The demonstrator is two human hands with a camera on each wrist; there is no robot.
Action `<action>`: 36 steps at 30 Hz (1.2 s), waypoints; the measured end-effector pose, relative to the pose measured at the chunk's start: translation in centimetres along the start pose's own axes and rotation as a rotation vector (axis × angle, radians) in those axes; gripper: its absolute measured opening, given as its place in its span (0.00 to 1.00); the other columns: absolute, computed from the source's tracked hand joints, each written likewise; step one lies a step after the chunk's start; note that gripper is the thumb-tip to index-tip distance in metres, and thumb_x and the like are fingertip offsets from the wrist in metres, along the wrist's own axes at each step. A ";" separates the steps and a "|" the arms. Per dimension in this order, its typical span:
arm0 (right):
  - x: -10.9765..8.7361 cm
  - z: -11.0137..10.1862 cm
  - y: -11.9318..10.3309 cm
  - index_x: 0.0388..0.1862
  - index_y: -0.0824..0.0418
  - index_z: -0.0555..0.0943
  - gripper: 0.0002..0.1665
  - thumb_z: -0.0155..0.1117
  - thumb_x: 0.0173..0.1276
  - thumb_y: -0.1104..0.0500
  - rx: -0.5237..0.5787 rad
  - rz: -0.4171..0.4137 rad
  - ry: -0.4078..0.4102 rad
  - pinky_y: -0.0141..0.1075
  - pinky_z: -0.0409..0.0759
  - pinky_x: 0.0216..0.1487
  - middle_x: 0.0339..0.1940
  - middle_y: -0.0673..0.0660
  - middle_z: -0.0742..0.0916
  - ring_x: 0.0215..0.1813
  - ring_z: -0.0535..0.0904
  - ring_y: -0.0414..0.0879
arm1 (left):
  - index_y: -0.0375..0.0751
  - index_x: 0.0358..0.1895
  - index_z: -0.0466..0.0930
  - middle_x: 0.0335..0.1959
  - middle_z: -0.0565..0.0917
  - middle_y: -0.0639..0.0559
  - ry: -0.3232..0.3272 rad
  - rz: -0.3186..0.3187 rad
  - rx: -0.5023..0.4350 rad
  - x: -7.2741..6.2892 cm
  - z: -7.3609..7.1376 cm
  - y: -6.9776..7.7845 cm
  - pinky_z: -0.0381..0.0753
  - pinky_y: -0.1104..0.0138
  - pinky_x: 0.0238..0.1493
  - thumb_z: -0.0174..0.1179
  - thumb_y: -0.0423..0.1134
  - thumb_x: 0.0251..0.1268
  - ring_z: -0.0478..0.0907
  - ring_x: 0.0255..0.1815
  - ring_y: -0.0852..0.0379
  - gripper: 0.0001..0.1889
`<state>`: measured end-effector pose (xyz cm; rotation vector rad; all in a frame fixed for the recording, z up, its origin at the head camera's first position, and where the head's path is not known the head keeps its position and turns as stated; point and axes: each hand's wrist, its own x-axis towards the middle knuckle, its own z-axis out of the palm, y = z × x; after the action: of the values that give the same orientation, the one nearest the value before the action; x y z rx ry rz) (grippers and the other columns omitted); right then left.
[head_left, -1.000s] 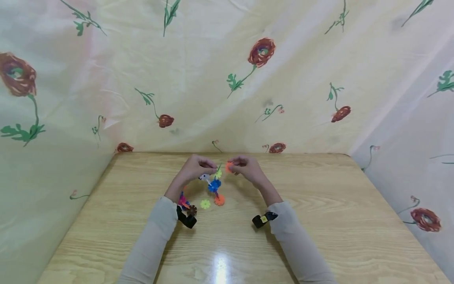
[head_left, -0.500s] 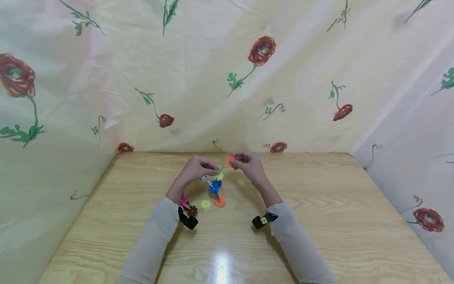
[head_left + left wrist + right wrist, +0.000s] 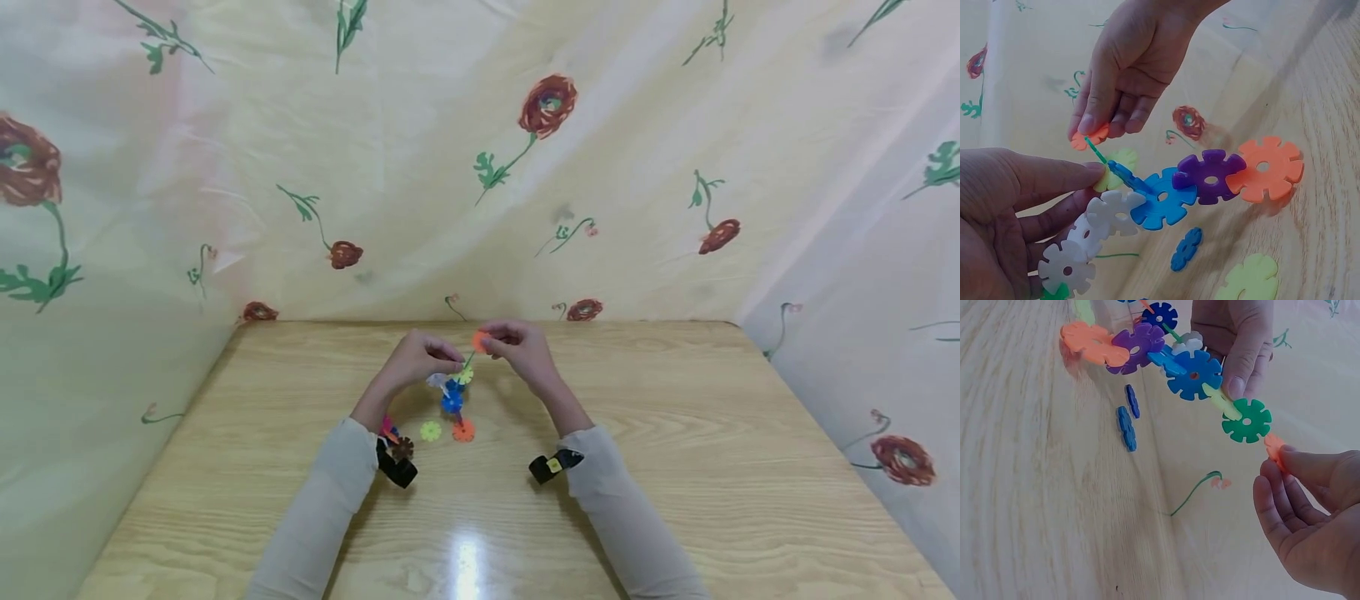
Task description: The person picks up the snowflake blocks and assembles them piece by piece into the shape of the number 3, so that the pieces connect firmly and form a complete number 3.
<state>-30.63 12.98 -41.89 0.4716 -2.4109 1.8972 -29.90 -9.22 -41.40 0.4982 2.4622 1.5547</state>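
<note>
Green disc (image 3: pixel 1256 425) between hands (image 3: pixel 1319 519), orange disc (image 3: pixel 1274 449) pinched

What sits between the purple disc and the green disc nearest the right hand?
The right wrist view shows, from the purple notched disc to the green disc: a tilted blue disc, a second blue disc, then a yellow disc.

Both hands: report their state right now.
Left hand: closed, pinching a yellow-green disc.
Right hand: closed, pinching an orange disc.

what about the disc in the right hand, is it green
No, the right hand pinches an orange disc, and the green disc is the one next to it.
</note>
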 end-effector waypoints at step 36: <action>-0.5 -0.6 -0.3 0.54 0.69 0.85 0.15 0.66 0.74 0.61 -0.074 0.030 -0.145 0.59 0.84 0.51 0.44 0.64 0.90 0.39 0.84 0.47 | 0.38 0.37 0.91 0.35 0.91 0.47 -0.006 -0.015 -0.006 -0.3 0.5 0.6 0.87 0.56 0.45 0.71 0.35 0.63 0.84 0.34 0.59 0.04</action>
<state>-30.23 13.63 -41.54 0.5913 -2.5815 1.8372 -29.35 -8.69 -41.04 0.4817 2.4510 1.5520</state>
